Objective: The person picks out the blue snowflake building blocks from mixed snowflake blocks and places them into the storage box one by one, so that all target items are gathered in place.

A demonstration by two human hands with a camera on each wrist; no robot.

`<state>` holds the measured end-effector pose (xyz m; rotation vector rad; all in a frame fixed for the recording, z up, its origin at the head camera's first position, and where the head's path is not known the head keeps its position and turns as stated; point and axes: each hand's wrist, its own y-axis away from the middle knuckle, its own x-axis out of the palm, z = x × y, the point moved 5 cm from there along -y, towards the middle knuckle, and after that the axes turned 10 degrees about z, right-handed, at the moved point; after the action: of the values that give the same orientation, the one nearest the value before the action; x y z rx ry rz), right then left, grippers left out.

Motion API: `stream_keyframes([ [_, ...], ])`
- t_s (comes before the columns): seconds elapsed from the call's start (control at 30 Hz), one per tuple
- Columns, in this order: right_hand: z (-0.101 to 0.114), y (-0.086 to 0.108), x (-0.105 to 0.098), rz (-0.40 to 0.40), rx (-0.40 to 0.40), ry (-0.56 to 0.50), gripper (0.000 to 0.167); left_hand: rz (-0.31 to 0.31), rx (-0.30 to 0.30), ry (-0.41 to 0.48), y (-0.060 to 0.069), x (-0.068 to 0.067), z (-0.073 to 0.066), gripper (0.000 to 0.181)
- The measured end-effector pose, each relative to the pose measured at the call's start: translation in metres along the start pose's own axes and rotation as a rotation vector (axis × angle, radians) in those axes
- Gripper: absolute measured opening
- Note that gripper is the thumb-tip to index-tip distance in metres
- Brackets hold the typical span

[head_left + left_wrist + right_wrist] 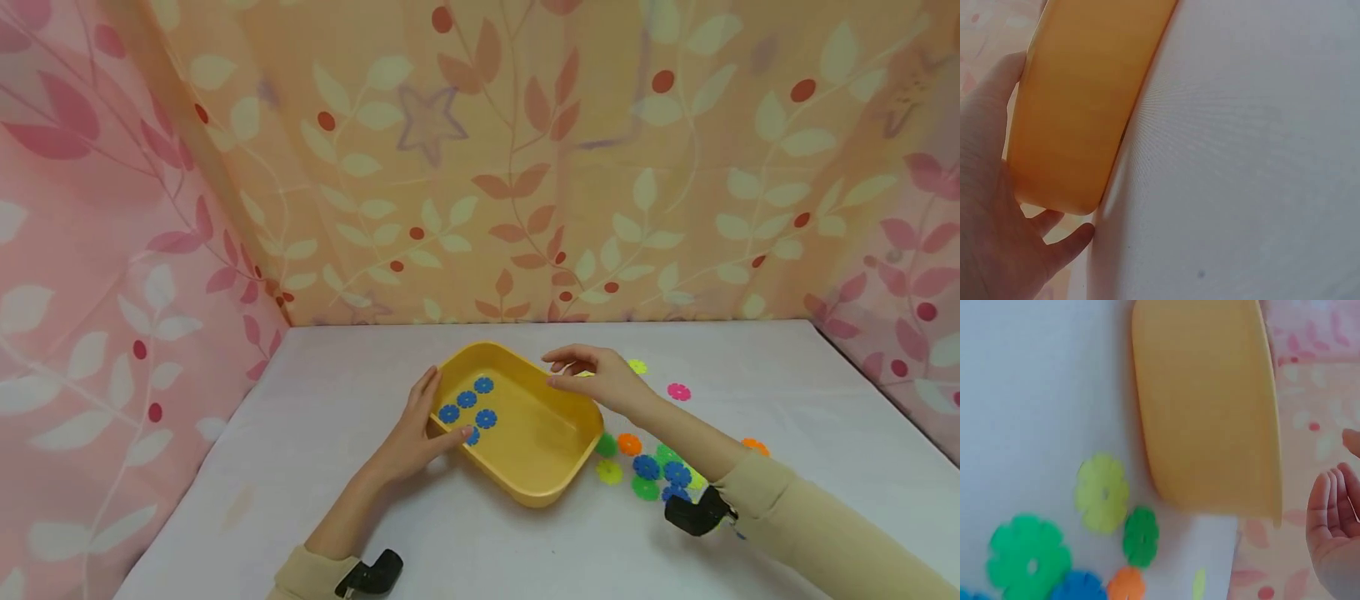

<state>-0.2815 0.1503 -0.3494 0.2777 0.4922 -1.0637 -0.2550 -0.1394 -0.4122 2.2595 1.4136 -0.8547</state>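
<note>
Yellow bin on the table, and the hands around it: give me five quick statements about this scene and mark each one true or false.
1. The left hand touches the yellow bin. True.
2. The discs inside the bin are orange. False: the blue discs are the ones in it.
3. A pink disc lies on the table, outside the bin. True.
4. The right hand holds a green disc. False: no disc shows in its fingers.
5. The bin is upside down. False: its opening faces up.
</note>
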Motion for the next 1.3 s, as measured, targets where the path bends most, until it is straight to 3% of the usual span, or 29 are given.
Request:
stream_keyframes([
  [0.27, -0.028, 0.052, -0.037, -0.088, 0.117, -0.006, 0.05, -0.006, 0.009, 0.001, 0.0, 0.0, -0.001, 0.106],
  [0.47, -0.051, 0.08, -0.049, -0.097, 0.206, -0.002, 0.057, -0.016, 0.01, -0.01, 0.001, -0.001, 0.001, 0.107],
  [0.6, -0.066, 0.093, -0.049, -0.058, 0.228, 0.005, 0.053, -0.015, 0.014, -0.008, 0.001, -0.001, 0.0, 0.106],
  [0.9, -0.086, 0.113, -0.034, 0.113, 0.203, 0.038, 0.043, -0.011, 0.013, 0.007, 0.0, 0.0, -0.001, 0.107],
  [1.13, -0.088, 0.117, -0.028, 0.146, 0.166, 0.207, 0.037, -0.009, 0.004, 0.012, 0.001, 0.0, -0.002, 0.107],
  [1.3, -0.085, 0.118, -0.025, 0.162, 0.151, 0.249, 0.034, -0.01, 0.013, 0.01, 0.0, 0.0, -0.001, 0.107],
])
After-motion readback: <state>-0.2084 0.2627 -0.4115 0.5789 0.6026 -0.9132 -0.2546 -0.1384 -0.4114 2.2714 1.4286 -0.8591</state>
